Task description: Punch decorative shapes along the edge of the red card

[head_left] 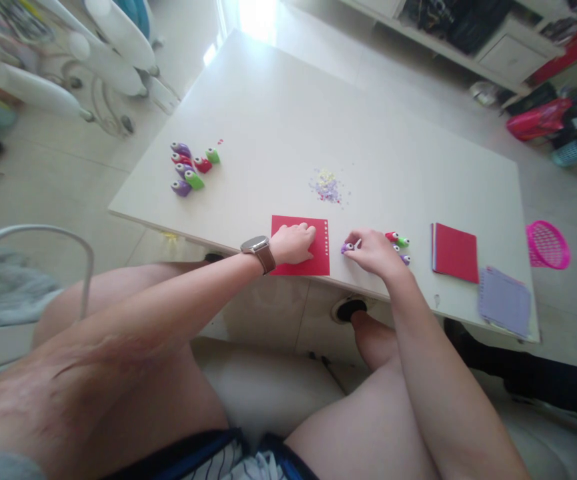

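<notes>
My left hand [294, 243] lies on a red sheet of paper [319, 260] at the table's near edge, fingers spread over it and holding nothing. A column of small punched holes runs down the sheet's right side. Just right of the paper, my right hand [372, 252] pinches a small purple paper punch [347, 247] between thumb and fingers. Beside that hand stand several more punches, among them a red punch [391, 237] and a green punch [404, 242], partly covered by the hand. Beyond the paper is a pile of tiny punched paper bits [327, 187].
Several colored punches [188, 170] stand at the table's left. To the right are a red paper stack [457, 253], purple punched sheets [505, 301] and a small clear item [437, 300]. A pink basket [551, 245] is past the right edge, near another person's dark-clothed leg [528, 373].
</notes>
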`<action>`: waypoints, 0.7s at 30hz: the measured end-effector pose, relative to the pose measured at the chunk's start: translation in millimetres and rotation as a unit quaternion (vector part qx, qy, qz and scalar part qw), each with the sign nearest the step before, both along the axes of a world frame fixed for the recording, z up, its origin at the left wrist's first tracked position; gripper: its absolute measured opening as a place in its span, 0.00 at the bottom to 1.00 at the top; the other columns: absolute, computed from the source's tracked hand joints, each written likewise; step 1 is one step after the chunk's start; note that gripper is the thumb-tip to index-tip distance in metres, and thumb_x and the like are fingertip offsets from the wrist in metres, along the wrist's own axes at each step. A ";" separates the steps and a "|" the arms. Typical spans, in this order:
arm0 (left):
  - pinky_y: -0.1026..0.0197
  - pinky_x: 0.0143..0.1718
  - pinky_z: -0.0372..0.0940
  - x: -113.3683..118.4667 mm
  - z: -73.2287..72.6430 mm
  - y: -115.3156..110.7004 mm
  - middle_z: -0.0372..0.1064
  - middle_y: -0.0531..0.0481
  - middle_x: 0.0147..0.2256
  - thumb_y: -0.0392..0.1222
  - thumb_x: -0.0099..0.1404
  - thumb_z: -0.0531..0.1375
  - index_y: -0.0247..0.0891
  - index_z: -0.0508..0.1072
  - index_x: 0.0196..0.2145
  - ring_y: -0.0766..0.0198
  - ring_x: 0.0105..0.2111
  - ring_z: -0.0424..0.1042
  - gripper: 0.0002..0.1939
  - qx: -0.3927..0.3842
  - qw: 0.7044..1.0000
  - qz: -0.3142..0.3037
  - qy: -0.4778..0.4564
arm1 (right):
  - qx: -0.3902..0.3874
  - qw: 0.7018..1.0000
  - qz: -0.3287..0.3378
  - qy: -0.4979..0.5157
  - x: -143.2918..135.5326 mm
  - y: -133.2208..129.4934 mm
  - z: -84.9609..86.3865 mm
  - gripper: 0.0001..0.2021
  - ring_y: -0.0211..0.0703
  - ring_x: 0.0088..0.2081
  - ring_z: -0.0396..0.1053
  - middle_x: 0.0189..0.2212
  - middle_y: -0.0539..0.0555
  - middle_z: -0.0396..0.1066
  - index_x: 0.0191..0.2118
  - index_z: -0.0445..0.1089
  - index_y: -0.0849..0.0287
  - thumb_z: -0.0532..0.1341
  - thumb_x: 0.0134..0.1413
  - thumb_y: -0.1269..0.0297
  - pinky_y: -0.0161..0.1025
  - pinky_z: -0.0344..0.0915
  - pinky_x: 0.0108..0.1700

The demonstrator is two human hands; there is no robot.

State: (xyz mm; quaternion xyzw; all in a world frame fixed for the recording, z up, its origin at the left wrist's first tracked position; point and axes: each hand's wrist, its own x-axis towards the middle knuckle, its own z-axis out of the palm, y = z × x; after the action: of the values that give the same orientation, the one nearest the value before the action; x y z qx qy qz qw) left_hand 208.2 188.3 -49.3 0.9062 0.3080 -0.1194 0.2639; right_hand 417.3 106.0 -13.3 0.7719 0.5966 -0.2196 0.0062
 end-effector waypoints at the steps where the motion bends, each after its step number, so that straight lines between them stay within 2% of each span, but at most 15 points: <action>1: 0.46 0.51 0.71 -0.3 -1.3 0.2 0.71 0.32 0.58 0.43 0.69 0.59 0.36 0.69 0.56 0.41 0.57 0.74 0.19 0.000 1.000 0.001 -0.002 | -0.003 1.000 -0.001 -0.002 1.6 -1.7 -2.1 0.06 0.48 0.37 0.76 0.35 0.56 0.82 0.38 0.81 0.56 0.67 0.53 0.70 0.40 0.66 0.39; 8: 0.48 0.51 0.70 -1.0 -3.3 2.5 0.72 0.34 0.56 0.43 0.68 0.61 0.37 0.69 0.55 0.43 0.56 0.75 0.19 -0.003 1.000 -0.001 -0.002 | -0.004 1.000 0.008 0.002 3.1 -9.7 -11.6 0.07 0.48 0.39 0.76 0.38 0.56 0.82 0.38 0.79 0.56 0.67 0.53 0.72 0.38 0.67 0.40; 16: 0.54 0.42 0.68 -11.5 -1.8 10.9 0.78 0.42 0.48 0.43 0.66 0.63 0.41 0.73 0.46 0.49 0.47 0.77 0.11 -0.005 1.000 0.011 -0.020 | 0.013 0.998 0.055 0.030 -1.2 -8.7 -12.8 0.10 0.51 0.48 0.77 0.45 0.59 0.81 0.41 0.79 0.58 0.67 0.52 0.74 0.41 0.68 0.51; 19: 0.54 0.45 0.68 -13.0 6.5 6.4 0.77 0.41 0.50 0.45 0.64 0.66 0.40 0.73 0.46 0.48 0.49 0.77 0.13 0.013 0.999 -0.008 -0.033 | 0.011 0.997 0.062 0.037 -1.4 -8.9 -14.9 0.10 0.51 0.48 0.77 0.44 0.58 0.81 0.41 0.79 0.57 0.68 0.52 0.73 0.42 0.69 0.52; 21: 0.53 0.48 0.68 -12.5 12.4 -2.2 0.75 0.39 0.52 0.50 0.63 0.69 0.40 0.73 0.47 0.46 0.53 0.75 0.19 0.030 0.998 -0.039 -0.045 | 0.011 0.997 0.065 0.035 -1.1 -9.2 -16.2 0.10 0.51 0.48 0.76 0.44 0.58 0.81 0.41 0.78 0.57 0.68 0.52 0.73 0.42 0.69 0.52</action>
State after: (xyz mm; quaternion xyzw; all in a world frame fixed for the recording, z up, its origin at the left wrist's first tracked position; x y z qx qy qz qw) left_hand 195.8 186.1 -36.9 0.9295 0.2639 -0.0790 0.2454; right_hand 416.2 96.8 -29.5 0.7231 0.6480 -0.2391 -0.0085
